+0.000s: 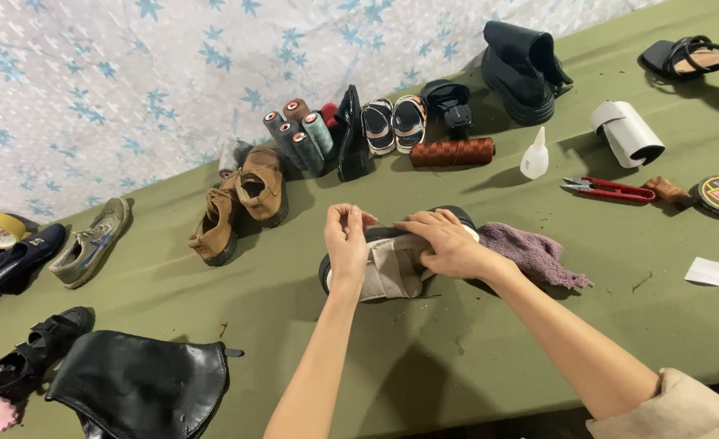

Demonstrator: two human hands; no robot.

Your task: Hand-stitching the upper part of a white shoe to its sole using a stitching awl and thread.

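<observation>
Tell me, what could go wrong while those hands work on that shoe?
The left hand pinches something too small to make out, perhaps a needle, above the beige shoe with a black sole; it might prick the right hand pressing the shoe close by. The shoe lies on its side, so it could slip. The purple fluffy cloth beside the right wrist could get dragged along the green table cover.

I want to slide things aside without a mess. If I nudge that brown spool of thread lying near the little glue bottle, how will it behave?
The brown spool lies on its side on the green cloth, so it would probably roll rather than slide. Its ribbed thread winding looks grippy, not slippery. The glue bottle stands upright close by, narrow-topped, and could likely tip if bumped.
</observation>
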